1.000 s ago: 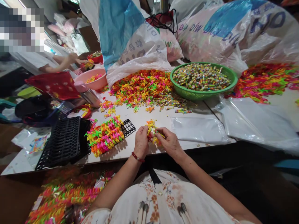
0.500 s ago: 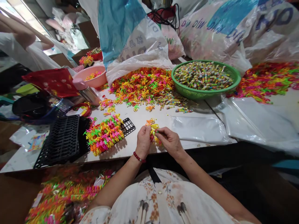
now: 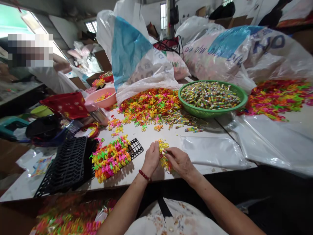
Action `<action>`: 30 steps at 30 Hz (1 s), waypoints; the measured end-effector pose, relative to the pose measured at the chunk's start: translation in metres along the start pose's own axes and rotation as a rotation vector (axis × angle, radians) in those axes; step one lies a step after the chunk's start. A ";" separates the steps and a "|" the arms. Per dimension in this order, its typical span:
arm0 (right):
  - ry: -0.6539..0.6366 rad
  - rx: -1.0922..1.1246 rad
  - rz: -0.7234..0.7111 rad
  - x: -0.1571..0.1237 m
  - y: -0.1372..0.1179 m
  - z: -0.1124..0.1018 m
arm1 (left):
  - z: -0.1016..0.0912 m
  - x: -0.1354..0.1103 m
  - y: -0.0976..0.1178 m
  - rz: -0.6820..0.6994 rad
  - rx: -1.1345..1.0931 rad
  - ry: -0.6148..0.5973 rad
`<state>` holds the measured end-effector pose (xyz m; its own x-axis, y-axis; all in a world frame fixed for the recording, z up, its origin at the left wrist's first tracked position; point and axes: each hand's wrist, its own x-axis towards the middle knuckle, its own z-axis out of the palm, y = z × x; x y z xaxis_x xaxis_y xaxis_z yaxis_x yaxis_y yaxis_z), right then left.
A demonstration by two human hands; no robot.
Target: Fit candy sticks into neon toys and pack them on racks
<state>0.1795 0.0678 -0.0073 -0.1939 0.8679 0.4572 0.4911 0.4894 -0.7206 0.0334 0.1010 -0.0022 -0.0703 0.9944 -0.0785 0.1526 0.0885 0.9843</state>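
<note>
My left hand (image 3: 152, 159) is closed around a yellow plastic toy piece (image 3: 163, 145), held just above the table's front part. Close beside it, the fingertips of my right hand (image 3: 180, 162) are pinched together at the piece; the small thing between them is too tiny to make out. Loose yellow and orange pieces (image 3: 167, 165) lie under and between the hands. To the left, a black plastic grid rack (image 3: 136, 148) carries rows of bright toy pieces (image 3: 111, 160). Beyond the hands spreads a heap of similar pieces (image 3: 151, 103), with wrapped candy tubes (image 3: 193, 129) at its right edge.
A green basket (image 3: 210, 113) full of wrapped candy tubes stands behind on the right. Clear plastic bags (image 3: 212, 151) lie flat at right. Stacked black racks (image 3: 65, 163), a thermos (image 3: 99, 114) and a pink basin (image 3: 107, 99) are at left. Another person's arm (image 3: 60, 65) appears far left.
The camera has tilted up, so the scene sits lower in view. Both hands stay together at the yellow piece, with only small finger shifts.
</note>
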 end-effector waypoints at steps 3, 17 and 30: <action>0.006 -0.172 -0.070 0.012 0.027 -0.015 | -0.008 0.036 0.005 0.124 0.498 0.160; -0.219 -0.902 0.213 0.064 0.139 -0.082 | -0.009 0.146 -0.015 -0.019 0.605 0.356; -0.129 -0.894 0.246 0.092 0.125 -0.070 | -0.016 0.080 -0.010 -0.186 -0.345 0.101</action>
<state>0.2821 0.2024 -0.0190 -0.0642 0.9674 0.2450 0.9912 0.0903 -0.0965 0.0104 0.1792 -0.0158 -0.1646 0.9511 -0.2615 -0.2104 0.2251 0.9513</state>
